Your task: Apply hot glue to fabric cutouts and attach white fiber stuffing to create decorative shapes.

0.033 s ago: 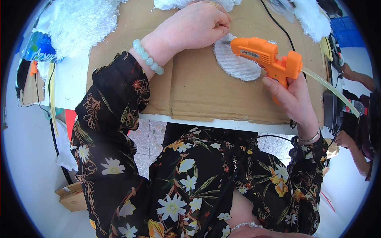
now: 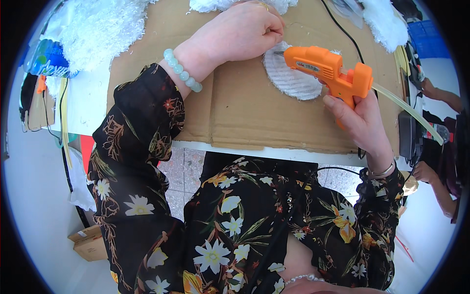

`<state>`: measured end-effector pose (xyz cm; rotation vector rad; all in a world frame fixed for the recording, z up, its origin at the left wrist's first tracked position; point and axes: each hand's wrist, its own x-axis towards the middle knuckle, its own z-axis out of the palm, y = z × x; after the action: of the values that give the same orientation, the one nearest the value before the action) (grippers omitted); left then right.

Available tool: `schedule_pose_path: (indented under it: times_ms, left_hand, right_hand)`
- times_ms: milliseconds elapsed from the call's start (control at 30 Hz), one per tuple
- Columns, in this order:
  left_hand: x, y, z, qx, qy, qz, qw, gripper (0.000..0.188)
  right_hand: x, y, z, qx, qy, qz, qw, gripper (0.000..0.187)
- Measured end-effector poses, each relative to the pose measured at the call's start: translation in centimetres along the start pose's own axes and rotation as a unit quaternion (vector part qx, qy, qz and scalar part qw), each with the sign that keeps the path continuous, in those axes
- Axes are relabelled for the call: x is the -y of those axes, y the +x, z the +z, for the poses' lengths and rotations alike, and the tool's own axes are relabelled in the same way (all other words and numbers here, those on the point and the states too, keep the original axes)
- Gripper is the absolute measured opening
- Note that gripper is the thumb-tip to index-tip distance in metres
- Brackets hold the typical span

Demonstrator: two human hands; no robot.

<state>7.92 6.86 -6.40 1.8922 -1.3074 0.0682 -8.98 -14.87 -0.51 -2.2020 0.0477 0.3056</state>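
My right hand is wrapped around the handle of an orange hot glue gun. A long, pale glue stick sticks out of the gun's back end. Its nozzle points left, over the upper left edge of an oval, ribbed white fabric pad lying on brown cardboard. Just beyond the nozzle, my left hand is closed with curled fingers at the pad's far left edge. The back of the hand hides whatever its fingertips pinch.
White fluffy material is heaped at the far left, with more fluffy white pieces at the far right. A blue-labelled bottle lies at the left. A black cable crosses the cardboard. Another person's hands show at the right edge.
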Motion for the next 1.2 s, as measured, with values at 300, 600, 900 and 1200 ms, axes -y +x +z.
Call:
schedule_pose_path:
  times_ms: [300,600,900,1200]
  left_hand:
    - [-0.2,0.0,-0.2,0.006,-0.005,-0.007,1.000,0.014]
    - [0.3,-0.1,-0.2,0.009,0.000,0.009,1.000,0.012]
    - [0.3,-0.2,-0.3,0.017,-0.001,-0.003,1.000,0.012]
    - [-0.2,-0.1,-0.2,0.003,0.001,0.008,1.000,0.013]
  right_hand:
    - [0.3,-0.6,-0.2,0.017,0.015,0.008,1.000,0.035]
    - [0.2,-1.1,-0.3,0.013,-0.027,-0.025,0.999,0.032]
    - [0.3,-1.4,-0.2,-0.003,-0.009,-0.027,1.000,0.036]
    - [0.4,0.1,-0.3,0.004,-0.041,-0.018,0.999,0.034]
